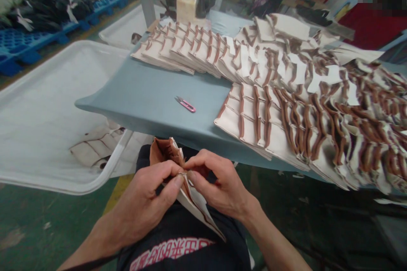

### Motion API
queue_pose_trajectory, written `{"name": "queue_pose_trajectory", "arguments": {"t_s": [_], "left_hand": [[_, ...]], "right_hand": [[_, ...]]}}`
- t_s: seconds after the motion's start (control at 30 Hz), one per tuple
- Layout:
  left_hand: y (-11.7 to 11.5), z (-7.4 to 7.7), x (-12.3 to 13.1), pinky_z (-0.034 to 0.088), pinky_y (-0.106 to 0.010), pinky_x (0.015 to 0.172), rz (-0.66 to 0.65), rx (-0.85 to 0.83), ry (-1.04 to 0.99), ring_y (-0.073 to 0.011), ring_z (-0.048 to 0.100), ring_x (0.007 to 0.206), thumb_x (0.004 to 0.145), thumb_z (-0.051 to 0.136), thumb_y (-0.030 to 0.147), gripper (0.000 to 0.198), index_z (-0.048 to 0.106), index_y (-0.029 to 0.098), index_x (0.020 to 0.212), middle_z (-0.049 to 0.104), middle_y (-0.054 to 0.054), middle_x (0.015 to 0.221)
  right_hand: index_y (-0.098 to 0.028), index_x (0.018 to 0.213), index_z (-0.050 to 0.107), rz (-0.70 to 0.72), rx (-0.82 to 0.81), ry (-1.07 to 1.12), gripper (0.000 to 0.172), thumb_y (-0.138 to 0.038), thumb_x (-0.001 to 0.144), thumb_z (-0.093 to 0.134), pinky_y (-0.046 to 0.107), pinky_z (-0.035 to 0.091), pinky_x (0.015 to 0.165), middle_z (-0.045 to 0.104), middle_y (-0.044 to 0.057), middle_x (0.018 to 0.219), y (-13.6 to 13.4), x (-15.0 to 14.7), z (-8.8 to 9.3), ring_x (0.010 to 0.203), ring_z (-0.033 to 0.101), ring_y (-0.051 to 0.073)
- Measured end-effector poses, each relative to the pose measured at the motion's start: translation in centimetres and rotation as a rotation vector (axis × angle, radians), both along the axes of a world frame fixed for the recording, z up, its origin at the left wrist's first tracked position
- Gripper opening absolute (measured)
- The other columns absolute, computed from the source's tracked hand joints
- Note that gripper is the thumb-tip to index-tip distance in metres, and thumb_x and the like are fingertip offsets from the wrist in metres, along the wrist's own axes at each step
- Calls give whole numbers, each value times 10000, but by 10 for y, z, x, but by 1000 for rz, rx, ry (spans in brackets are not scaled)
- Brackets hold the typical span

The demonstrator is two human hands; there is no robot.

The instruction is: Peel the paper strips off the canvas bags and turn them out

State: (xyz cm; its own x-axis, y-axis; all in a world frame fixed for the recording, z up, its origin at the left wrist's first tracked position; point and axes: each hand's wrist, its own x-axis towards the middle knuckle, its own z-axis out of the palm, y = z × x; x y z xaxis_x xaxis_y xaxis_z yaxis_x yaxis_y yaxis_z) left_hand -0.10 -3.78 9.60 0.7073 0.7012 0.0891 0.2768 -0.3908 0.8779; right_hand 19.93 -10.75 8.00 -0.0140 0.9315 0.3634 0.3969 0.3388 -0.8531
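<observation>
- Over your lap, just below the table edge, your left hand (144, 201) and right hand (222, 186) both pinch a cream fabric piece with brown trim (196, 206), with thumbs and forefingers pressed together on its folded edge.
- The piece lies tilted across your dark trousers, its upper end bunched behind your fingers.
- Small pink thread snips (185, 104) lie on the grey-blue padded table (143, 93), well apart from both your hands.
- Overlapping rows of matching cream-and-brown cut pieces (286, 110) cover the table's far and right sides.
- A large white plastic tub (38, 114) sits to your left, with a few similar pieces inside.
</observation>
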Motion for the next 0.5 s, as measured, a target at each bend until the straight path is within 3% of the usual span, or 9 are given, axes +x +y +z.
{"name": "queue_pose_trajectory", "arguments": {"t_s": [0.2, 0.37, 0.5], "left_hand": [[-2, 3, 1, 428, -212, 584, -3, 80, -27, -104, 534, 587, 1085, 492, 198, 323, 566, 227, 772, 622, 77, 709], [-1, -2, 1, 433, -201, 587, 2, 90, -7, -97, 558, 586, 1084, 506, 209, 317, 599, 221, 782, 593, 84, 680], [1, -7, 2, 414, -207, 575, -6, 104, 18, -94, 555, 574, 1083, 510, 218, 325, 628, 214, 780, 593, 85, 667]], "right_hand": [[-180, 1114, 744, 125, 268, -248, 102, -194, 1124, 643, 272, 631, 879, 846, 107, 1088, 14, 18, 4, 981, 801, 180], [-194, 1065, 722, 116, 420, -467, 147, -175, 1140, 596, 266, 596, 782, 878, 60, 1032, 20, 22, 7, 842, 801, 148], [-198, 1009, 714, 110, 425, -525, 179, -164, 1122, 580, 258, 562, 720, 873, 39, 978, 25, 23, 3, 814, 798, 139]]}}
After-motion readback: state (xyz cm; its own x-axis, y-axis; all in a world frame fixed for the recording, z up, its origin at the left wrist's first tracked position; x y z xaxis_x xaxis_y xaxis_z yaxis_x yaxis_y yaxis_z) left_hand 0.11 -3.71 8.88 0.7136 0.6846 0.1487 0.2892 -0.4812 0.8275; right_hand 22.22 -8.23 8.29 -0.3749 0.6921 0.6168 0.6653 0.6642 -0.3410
